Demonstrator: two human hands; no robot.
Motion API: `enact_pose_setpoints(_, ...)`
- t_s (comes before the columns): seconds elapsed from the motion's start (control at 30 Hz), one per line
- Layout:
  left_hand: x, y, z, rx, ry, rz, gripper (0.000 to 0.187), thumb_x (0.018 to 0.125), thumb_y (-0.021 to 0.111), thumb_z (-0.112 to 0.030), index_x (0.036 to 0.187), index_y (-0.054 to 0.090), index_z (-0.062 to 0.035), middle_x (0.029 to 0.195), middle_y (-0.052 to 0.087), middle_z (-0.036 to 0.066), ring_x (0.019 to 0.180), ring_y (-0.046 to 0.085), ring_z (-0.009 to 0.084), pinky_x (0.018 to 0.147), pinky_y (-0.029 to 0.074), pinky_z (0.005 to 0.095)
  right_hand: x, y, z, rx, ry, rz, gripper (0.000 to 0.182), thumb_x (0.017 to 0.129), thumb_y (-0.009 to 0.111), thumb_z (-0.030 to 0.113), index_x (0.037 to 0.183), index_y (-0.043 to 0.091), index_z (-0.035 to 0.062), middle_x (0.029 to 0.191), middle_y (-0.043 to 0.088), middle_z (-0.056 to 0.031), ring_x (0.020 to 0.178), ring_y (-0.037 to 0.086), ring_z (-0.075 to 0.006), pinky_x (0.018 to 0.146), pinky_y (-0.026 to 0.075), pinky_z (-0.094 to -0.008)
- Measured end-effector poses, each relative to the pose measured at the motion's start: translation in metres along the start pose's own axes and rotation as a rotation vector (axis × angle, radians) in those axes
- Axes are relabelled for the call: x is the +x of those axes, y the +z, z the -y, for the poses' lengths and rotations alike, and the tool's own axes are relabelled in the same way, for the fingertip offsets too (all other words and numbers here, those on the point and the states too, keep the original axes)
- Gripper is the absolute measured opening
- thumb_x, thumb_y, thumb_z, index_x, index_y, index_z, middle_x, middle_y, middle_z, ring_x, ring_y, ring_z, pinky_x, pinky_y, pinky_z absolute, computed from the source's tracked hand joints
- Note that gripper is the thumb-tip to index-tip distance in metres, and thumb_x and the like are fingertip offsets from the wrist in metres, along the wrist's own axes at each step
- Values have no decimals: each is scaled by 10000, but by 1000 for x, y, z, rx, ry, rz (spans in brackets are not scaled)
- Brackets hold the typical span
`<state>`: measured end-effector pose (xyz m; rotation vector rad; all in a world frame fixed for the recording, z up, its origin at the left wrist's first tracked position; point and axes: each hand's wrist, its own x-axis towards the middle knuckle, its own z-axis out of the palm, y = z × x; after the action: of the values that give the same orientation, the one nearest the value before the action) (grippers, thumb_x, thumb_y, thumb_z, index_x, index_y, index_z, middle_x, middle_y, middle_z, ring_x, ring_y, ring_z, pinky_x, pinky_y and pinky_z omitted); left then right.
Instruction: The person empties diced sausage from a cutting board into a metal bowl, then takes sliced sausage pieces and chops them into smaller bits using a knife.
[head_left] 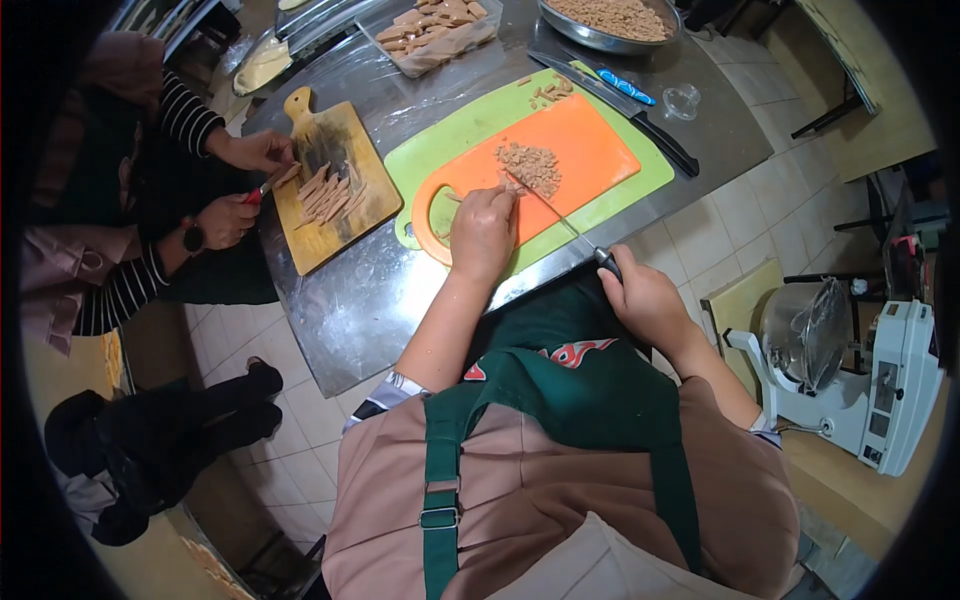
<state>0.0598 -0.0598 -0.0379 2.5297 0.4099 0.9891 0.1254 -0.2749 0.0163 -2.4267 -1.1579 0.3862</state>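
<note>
My right hand (622,278) is closed around the black handle of a kitchen knife (555,212). Its blade slants up and left across an orange cutting board (590,140), the tip by a pile of small chopped sausage pieces (532,168). Left of the blade, my left hand (484,228) rests on the same board with fingers curled together; whatever lies under them is hidden. A green cutting board (420,150) sits beneath the orange one. More cut pieces (552,92) lie on its far edge.
At left, a co-worker's hands (235,190) hold a red-handled knife over a wooden board (370,190) with sausage strips. Farther back are a clear tub of sausages (432,62) and a metal bowl (610,42). A black-handled knife (665,142) lies right of the boards; a mixer (850,380) stands right.
</note>
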Motion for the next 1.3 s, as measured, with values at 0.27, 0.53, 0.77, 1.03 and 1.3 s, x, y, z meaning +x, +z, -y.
enact_pose_setpoints(0.27,2,0,-1,-7,-6,14,64,736,638,-51,782,644,-6,814,640,115,754,588,280,690,479,363,36,14,14,10,35,139,252,894,484,249,971,428,16,717,601,-229,688,590,-400,632,462,-494)
enact_pose_setpoints(0.53,5,-4,-3,-12,-28,-13,46,731,660,-67,745,633,-33,683,592,117,670,562,288,622,459,381,2,9,1,19,67,111,244,890,495,242,965,435,19,691,599,-222,650,587,-402,600,461,-499)
enact_pose_setpoints(0.77,3,-3,-2,8,-127,19,77,728,666,-81,716,602,-39,648,564,122,649,555,293,590,451,398,1,-2,8,10,3,6,248,887,506,254,964,445,27,688,602,-204,639,587,-396,574,460,-485)
enact_pose_setpoints(1.03,2,-5,0,-25,-81,27,58,729,663,-82,731,630,-34,727,615,126,704,583,296,634,474,388,33,7,13,28,44,157,248,889,502,246,960,438,17,731,598,-229,689,596,-386,612,467,-493)
enact_pose_setpoints(1.3,3,-6,-2,-31,-86,37,64,740,650,-73,758,635,-14,756,623,135,717,587,298,656,478,381,10,-2,14,-24,-55,-20,229,884,511,234,959,443,29,679,587,-205,636,588,-385,582,471,-476)
